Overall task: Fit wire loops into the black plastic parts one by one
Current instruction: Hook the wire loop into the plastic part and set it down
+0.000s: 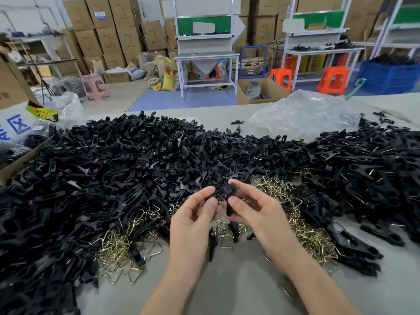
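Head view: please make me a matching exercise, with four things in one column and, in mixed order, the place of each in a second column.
Things
1. black plastic part
2. wire loops
3. clear plastic bag
4. pink stool

Places
A. on the floor, far left
B. heaped on the table, below and beside the hands
C. pinched between the left hand and the right hand
D. on the table, right side, behind the heap of black parts

Pairs: 1-C, 2-B, 3-D, 4-A
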A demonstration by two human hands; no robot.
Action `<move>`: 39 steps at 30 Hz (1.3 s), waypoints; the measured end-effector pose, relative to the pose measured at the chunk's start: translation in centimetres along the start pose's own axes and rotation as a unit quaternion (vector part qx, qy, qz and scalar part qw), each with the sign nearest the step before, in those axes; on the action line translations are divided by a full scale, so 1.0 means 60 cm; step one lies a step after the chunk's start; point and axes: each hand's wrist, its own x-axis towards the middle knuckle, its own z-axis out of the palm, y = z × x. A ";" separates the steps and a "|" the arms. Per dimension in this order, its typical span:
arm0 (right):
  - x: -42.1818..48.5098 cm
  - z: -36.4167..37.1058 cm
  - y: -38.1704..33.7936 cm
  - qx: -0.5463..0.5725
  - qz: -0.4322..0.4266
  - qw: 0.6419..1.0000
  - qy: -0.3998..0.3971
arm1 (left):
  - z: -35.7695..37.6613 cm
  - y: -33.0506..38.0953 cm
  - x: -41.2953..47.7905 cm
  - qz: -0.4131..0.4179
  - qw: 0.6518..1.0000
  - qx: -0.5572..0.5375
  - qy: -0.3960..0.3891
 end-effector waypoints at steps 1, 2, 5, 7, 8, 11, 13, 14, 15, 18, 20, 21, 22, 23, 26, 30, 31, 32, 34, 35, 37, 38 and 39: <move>-0.002 0.002 0.000 0.004 -0.003 1.000 -0.005 | 0.001 -0.001 -0.001 0.007 1.000 0.025 -0.005; -0.003 0.003 0.000 0.005 -0.005 1.000 -0.006 | 0.001 -0.002 -0.002 0.017 0.998 0.053 -0.011; -0.005 -0.002 0.002 -0.009 0.000 1.000 0.000 | 0.002 -0.004 -0.006 0.041 0.991 0.122 -0.022; -0.005 -0.006 0.002 -0.023 0.006 1.000 -0.001 | 0.003 -0.003 -0.007 0.040 0.990 0.130 -0.024; -0.006 -0.007 0.001 -0.028 0.007 1.000 -0.002 | 0.003 -0.002 -0.008 0.039 0.991 0.128 -0.027; -0.007 -0.007 0.000 -0.032 0.005 0.999 -0.001 | 0.007 0.000 -0.014 0.044 0.989 0.132 -0.039; -0.007 -0.008 0.001 -0.021 0.006 1.000 0.003 | 0.008 0.000 -0.017 0.063 0.986 0.151 -0.039; -0.007 -0.009 0.001 -0.011 0.007 1.000 0.005 | 0.008 0.001 -0.019 0.072 0.984 0.156 -0.038; -0.006 -0.010 0.000 -0.004 0.007 1.000 0.008 | 0.009 0.002 -0.020 0.078 0.984 0.159 -0.037; -0.005 -0.013 -0.002 0.012 0.006 1.000 0.014 | 0.009 0.003 -0.020 0.086 0.981 0.171 -0.040; -0.004 -0.014 -0.001 0.025 0.010 1.000 0.015 | 0.010 0.002 -0.021 0.085 0.979 0.177 -0.048; -0.003 -0.014 0.000 0.030 0.012 0.999 0.014 | 0.010 0.001 -0.021 0.084 0.979 0.180 -0.051; -0.003 -0.015 0.000 0.033 0.013 0.999 0.014 | 0.010 0.000 -0.021 0.084 0.978 0.181 -0.053; -0.003 -0.015 0.000 0.036 0.014 0.999 0.013 | 0.009 0.000 -0.021 0.085 0.978 0.181 -0.053; -0.003 -0.016 0.000 0.049 0.019 0.999 0.008 | 0.009 0.000 -0.023 0.091 0.978 0.179 -0.050; -0.003 -0.017 0.000 0.061 0.022 0.998 0.002 | 0.008 0.000 -0.022 0.100 0.977 0.186 -0.029; -0.004 -0.017 0.000 0.061 0.022 0.998 0.003 | 0.008 0.000 -0.022 0.098 0.977 0.186 -0.035; -0.004 -0.017 -0.001 0.062 0.021 0.998 0.003 | 0.009 0.000 -0.022 0.095 0.977 0.187 -0.044; -0.006 -0.016 -0.004 0.062 0.021 0.998 0.002 | 0.010 0.000 -0.023 0.089 0.976 0.193 -0.053; -0.006 -0.016 -0.005 0.061 0.021 0.998 -0.001 | 0.009 -0.001 -0.023 0.087 0.976 0.193 -0.054; -0.007 -0.017 -0.007 0.055 0.025 0.998 -0.010 | 0.008 -0.003 -0.023 0.084 0.977 0.187 -0.058; -0.007 -0.018 -0.008 0.054 0.027 0.998 -0.014 | 0.007 -0.004 -0.022 0.084 0.977 0.186 -0.060; -0.007 -0.018 -0.009 0.053 0.030 0.998 -0.018 | 0.006 -0.006 -0.022 0.085 0.976 0.189 -0.062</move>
